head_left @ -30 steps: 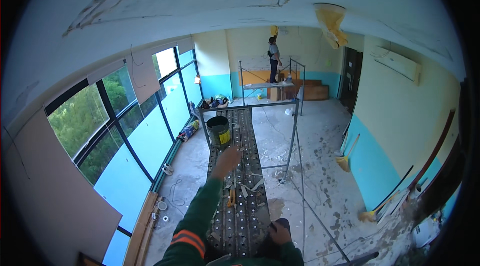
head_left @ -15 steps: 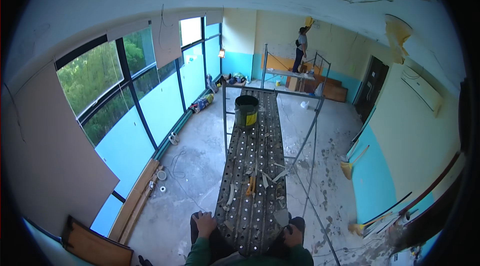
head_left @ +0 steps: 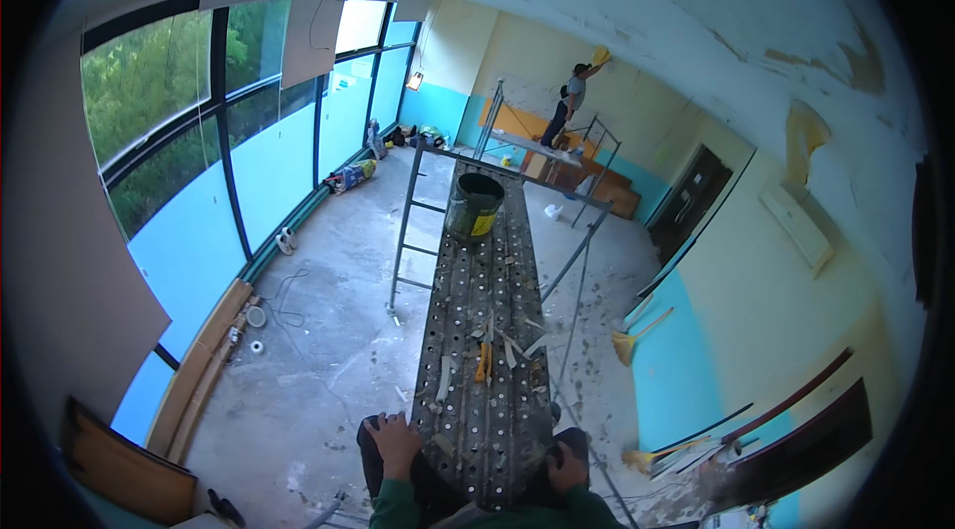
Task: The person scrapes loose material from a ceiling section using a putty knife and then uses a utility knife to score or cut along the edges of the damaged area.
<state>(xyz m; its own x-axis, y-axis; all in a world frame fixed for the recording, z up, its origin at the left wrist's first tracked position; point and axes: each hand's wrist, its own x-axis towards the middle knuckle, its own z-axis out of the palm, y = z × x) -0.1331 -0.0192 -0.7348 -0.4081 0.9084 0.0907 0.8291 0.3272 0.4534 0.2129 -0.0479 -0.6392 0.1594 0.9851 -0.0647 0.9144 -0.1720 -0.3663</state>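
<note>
My left hand [head_left: 394, 441] lies on my left knee with its fingers spread, holding nothing. My right hand [head_left: 568, 462] is closed by my right knee around the dark handle of a scraper; its blade barely shows now. Between my legs a perforated metal scaffold plank [head_left: 476, 280] stretches away from me. On it lies an orange-handled tool [head_left: 483, 362] among pale peeled strips [head_left: 445, 377]. A dark bucket [head_left: 474, 208] with a yellow label stands farther along the plank.
Scaffold rails [head_left: 403, 231] frame the plank's far end, above a dusty floor. Another person [head_left: 569, 101] stands on a far scaffold, one arm raised to the wall. Windows line the left; brooms [head_left: 625, 345] lean at the right wall. Timber boards [head_left: 199, 370] lie below the windows.
The view has tilted and turned right, so the room appears slanted. My left hand stays on the knee. The scraper blade by my right hand, plain before, is now hard to see.
</note>
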